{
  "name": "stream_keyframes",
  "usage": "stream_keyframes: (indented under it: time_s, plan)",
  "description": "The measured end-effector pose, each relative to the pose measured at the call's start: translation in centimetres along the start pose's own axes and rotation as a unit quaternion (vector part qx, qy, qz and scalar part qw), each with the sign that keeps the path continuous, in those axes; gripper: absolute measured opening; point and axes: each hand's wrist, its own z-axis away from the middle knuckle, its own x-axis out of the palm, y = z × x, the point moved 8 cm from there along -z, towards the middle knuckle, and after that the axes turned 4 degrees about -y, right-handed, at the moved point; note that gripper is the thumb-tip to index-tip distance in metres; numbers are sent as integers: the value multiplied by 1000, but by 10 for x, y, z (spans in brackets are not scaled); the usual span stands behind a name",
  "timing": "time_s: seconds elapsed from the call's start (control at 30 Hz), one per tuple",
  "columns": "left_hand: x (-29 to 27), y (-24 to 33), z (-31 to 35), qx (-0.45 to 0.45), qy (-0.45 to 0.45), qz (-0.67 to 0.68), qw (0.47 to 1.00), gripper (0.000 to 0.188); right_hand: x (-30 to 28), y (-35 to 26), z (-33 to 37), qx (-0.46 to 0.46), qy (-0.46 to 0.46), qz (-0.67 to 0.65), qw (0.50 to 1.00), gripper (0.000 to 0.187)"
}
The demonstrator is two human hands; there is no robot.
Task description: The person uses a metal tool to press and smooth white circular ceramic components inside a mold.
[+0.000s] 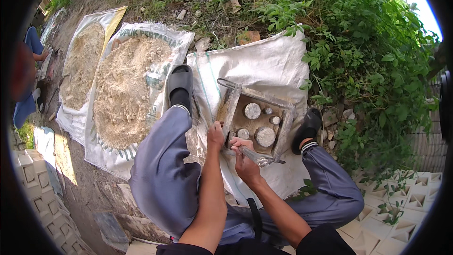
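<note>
A dusty, grey wooden frame (288, 130), box-like, sits between my feet on a white woven sack (269, 63). Pale sandy powder fills its floor, and several round discs of different sizes, among them a large disc (265, 136) and a smaller disc (252, 110), stand in it. My left hand (215, 134) is closed against the frame's near left side; what its fingers grip, if anything, is hidden. At the near edge, my right hand (245, 159) wraps round a grey, dusty rod-like tool (254, 155) that slants down to the right over the frame's near corner.
Two sacks to the left carry heaps of sandy powder (127, 89). Leafy bushes (377, 66) crowd the right side, with loose stones by my right shoe (309, 125). Patterned pale blocks (406, 198) lie at lower right. Another person's blue-clad leg (24, 108) shows at far left.
</note>
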Motion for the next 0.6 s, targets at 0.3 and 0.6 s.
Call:
stream_keyframes:
  time_s: [0.3, 0.6]
  plan:
    - [1, -4, -1, 37, 4, 0, 999, 47, -16, 7, -40, 58, -15, 29, 998, 7]
    - [-6, 21, 8, 67, 20, -30, 997, 48, -16, 21, -71, 90, -78, 66, 991, 9]
